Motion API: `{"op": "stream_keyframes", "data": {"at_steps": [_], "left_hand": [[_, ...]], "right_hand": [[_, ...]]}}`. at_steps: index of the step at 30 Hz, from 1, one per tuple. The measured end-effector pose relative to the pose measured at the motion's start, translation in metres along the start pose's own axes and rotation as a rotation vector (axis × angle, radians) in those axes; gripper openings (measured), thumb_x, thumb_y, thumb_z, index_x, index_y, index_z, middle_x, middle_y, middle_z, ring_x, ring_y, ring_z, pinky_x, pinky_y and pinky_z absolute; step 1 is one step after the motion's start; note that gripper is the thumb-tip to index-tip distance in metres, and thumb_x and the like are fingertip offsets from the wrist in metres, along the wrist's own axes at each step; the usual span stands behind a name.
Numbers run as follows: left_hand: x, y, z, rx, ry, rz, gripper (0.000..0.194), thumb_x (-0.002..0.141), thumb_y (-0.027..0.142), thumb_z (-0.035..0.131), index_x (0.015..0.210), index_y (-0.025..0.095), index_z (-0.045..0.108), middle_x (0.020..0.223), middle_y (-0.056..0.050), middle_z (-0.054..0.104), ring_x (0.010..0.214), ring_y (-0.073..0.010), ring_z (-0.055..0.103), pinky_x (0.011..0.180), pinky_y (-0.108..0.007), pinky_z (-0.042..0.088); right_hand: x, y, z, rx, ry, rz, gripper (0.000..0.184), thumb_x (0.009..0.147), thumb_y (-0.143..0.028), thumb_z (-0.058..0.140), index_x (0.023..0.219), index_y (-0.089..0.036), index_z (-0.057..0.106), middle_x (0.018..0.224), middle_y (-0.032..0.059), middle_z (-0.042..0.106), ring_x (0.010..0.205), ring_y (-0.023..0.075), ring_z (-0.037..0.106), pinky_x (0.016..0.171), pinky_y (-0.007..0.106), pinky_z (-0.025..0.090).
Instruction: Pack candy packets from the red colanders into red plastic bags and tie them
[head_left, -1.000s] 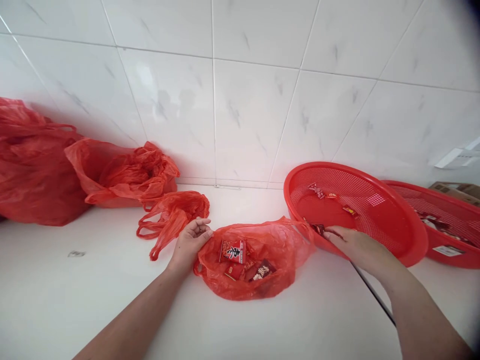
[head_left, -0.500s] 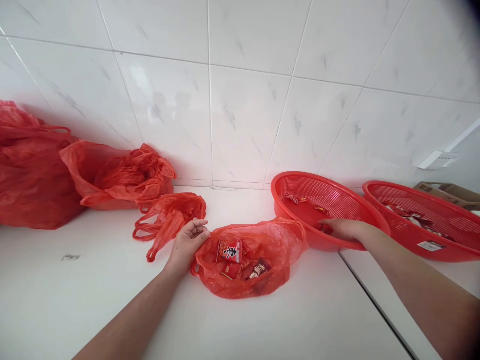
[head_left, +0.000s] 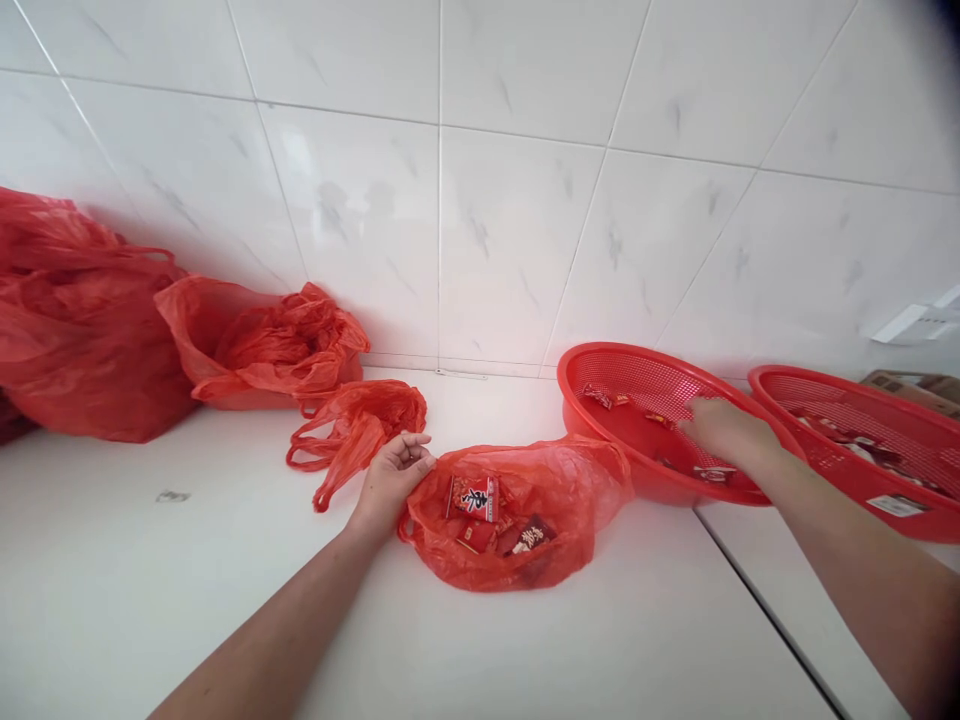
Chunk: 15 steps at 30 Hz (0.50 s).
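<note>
A red plastic bag [head_left: 607, 480] lies with its mouth open on the white table, several wrapped snack packets [head_left: 474, 498] inside it. At its left rim, my left hand [head_left: 396, 478] has its thumb and curled fingers closed on the bag's edge. My right hand [head_left: 727, 430] is over the red perforated basket [head_left: 577, 400], reaching in past its near rim. Motion smears its fingers, so I cannot make out whether they hold anything. A few small wrapped sweets [head_left: 598, 396] lie at the basket's left side, and another wrapped piece [head_left: 714, 474] rests below my right hand.
A second red basket [head_left: 840, 480] with wrapped pieces stands at the right, a cardboard box [head_left: 911, 388] behind it. Left of my left hand lie a crumpled red bag [head_left: 360, 420], a bag stuffed with plastic [head_left: 262, 350] and a large full bag [head_left: 97, 340]. Tiled wall [head_left: 517, 220] runs behind.
My right hand has lifted from the basket's bottom and shifted toward its far side, uncovering a wrapped piece. My left hand stays at the bag's rim. The whole view has shifted slightly.
</note>
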<state>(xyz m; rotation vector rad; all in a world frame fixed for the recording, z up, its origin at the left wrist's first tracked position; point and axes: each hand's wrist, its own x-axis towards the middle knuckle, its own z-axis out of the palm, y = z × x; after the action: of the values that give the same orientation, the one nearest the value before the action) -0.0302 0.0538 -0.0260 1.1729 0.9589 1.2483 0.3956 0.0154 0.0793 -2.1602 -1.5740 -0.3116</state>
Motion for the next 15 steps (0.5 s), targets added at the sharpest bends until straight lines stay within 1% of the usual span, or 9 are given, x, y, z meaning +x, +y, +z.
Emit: {"op": "stream_keyframes", "data": {"at_steps": [2,3,4,5,6,7,10,12,15], "left_hand": [[0.000,0.000,0.001,-0.008,0.002,-0.003,0.040,0.064,0.035,0.073,0.097,0.018,0.058,0.072,0.003,0.057,0.061,-0.0098,0.055,0.056,-0.021,0.043],[0.000,0.000,0.001,-0.010,0.004,-0.003,0.040,0.063,0.034,0.073,0.096,0.018,0.058,0.072,0.003,0.057,0.061,-0.0098,0.055,0.056,-0.021,0.043],[0.000,0.001,0.001,-0.012,0.007,-0.002,0.039,0.063,0.034,0.073,0.096,0.018,0.058,0.072,0.003,0.057,0.062,-0.0099,0.055,0.057,-0.021,0.043],[0.000,0.001,0.001,-0.013,0.009,0.000,0.038,0.063,0.034,0.073,0.095,0.018,0.058,0.072,0.003,0.057,0.062,-0.0099,0.055,0.058,-0.021,0.043],[0.000,0.001,0.001,-0.012,0.011,0.002,0.038,0.063,0.033,0.073,0.095,0.018,0.058,0.072,0.003,0.057,0.063,-0.0099,0.055,0.059,-0.021,0.043],[0.000,0.000,0.001,-0.011,0.013,0.005,0.037,0.064,0.033,0.073,0.095,0.018,0.059,0.073,0.003,0.057,0.063,-0.0099,0.055,0.059,-0.021,0.043],[0.001,-0.001,-0.001,-0.003,0.010,0.017,0.037,0.064,0.033,0.073,0.095,0.018,0.059,0.075,0.002,0.056,0.065,-0.0100,0.055,0.059,-0.021,0.043],[0.001,-0.003,-0.003,0.005,0.001,0.026,0.037,0.066,0.033,0.073,0.096,0.018,0.058,0.076,0.002,0.056,0.067,-0.0103,0.055,0.061,-0.021,0.044],[0.001,-0.005,-0.005,0.022,-0.006,0.043,0.037,0.067,0.034,0.072,0.097,0.018,0.059,0.077,0.001,0.056,0.067,-0.0103,0.056,0.062,-0.022,0.044]], "right_hand": [[-0.008,-0.027,-0.012,-0.028,-0.024,-0.045,0.034,0.082,-0.038,0.043,0.094,-0.015,0.065,0.102,0.0178,0.066,0.085,0.0272,0.061,0.056,0.032,0.034],[-0.015,-0.043,-0.018,-0.022,0.008,-0.090,0.036,0.085,-0.037,0.039,0.106,-0.018,0.061,0.114,0.0158,0.062,0.096,0.0276,0.058,0.061,0.033,0.037],[-0.025,-0.061,-0.024,0.020,0.018,-0.152,0.035,0.087,-0.036,0.038,0.111,-0.020,0.058,0.119,0.0132,0.060,0.100,0.0262,0.057,0.065,0.032,0.038],[-0.037,-0.078,-0.028,0.072,0.037,-0.191,0.032,0.087,-0.035,0.039,0.109,-0.022,0.058,0.117,0.0094,0.061,0.098,0.0238,0.058,0.067,0.031,0.040],[-0.049,-0.095,-0.031,0.131,0.031,-0.236,0.025,0.087,-0.034,0.042,0.100,-0.023,0.060,0.108,0.0056,0.064,0.091,0.0209,0.059,0.067,0.029,0.041],[-0.062,-0.111,-0.032,0.186,-0.012,-0.300,0.020,0.087,-0.032,0.043,0.090,-0.024,0.061,0.100,0.0028,0.065,0.086,0.0181,0.059,0.068,0.028,0.041],[-0.095,-0.142,-0.028,0.252,-0.203,-0.473,0.023,0.090,-0.028,0.040,0.076,-0.023,0.058,0.086,-0.0001,0.064,0.075,0.0136,0.058,0.066,0.026,0.043],[-0.108,-0.151,-0.022,0.236,-0.251,-0.520,0.025,0.090,-0.026,0.039,0.073,-0.022,0.056,0.096,0.0007,0.064,0.078,0.0140,0.059,0.067,0.027,0.044],[-0.118,-0.150,-0.015,0.228,-0.197,-0.478,0.024,0.089,-0.027,0.040,0.073,-0.023,0.057,0.115,0.0009,0.058,0.088,0.0164,0.060,0.072,0.030,0.046]]}}
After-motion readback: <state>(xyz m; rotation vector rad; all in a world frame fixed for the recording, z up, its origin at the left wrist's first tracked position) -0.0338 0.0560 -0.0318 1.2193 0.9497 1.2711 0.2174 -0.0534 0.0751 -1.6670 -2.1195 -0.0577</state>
